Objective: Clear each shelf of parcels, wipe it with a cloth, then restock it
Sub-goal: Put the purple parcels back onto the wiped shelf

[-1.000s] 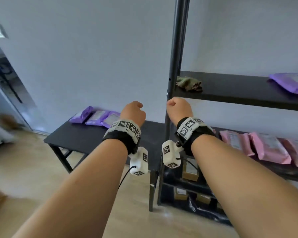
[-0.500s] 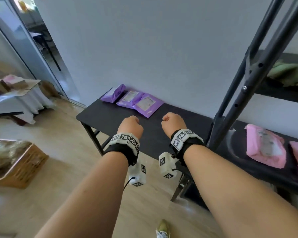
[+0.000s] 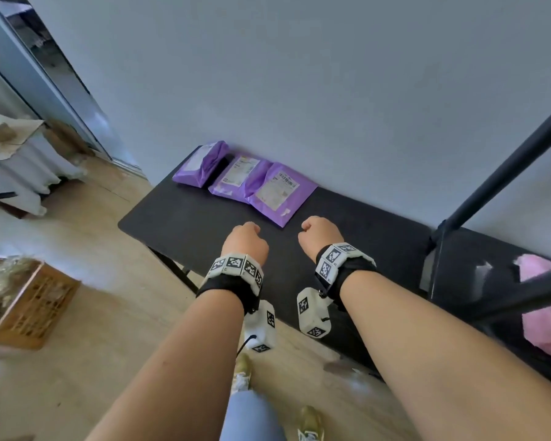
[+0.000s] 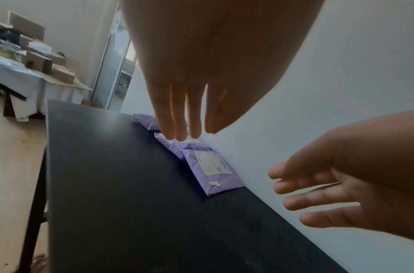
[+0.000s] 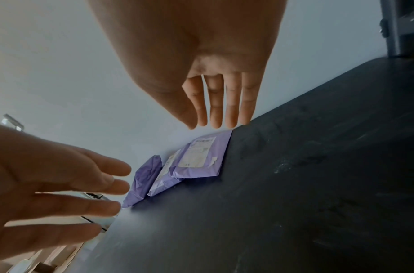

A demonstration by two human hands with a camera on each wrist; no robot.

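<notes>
Three purple parcels lie in a row against the wall at the far end of a low black table. Both my hands hover above the table, just short of the nearest parcel. My left hand holds nothing, and the left wrist view shows its fingers straight and pointing down at the parcels. Empty too is my right hand, whose fingers hang straight above the parcels. The black shelf unit stands to the right with a pink parcel on a lower shelf.
A cardboard box sits on the wooden floor at the left. Beyond it is a cloth-draped table piled with cardboard, beside a glass door. My shoes stand close to the table's front edge.
The view has swung left and down from the shelf unit to the low table. Both hands have moved over the table toward the purple parcels, still empty.
</notes>
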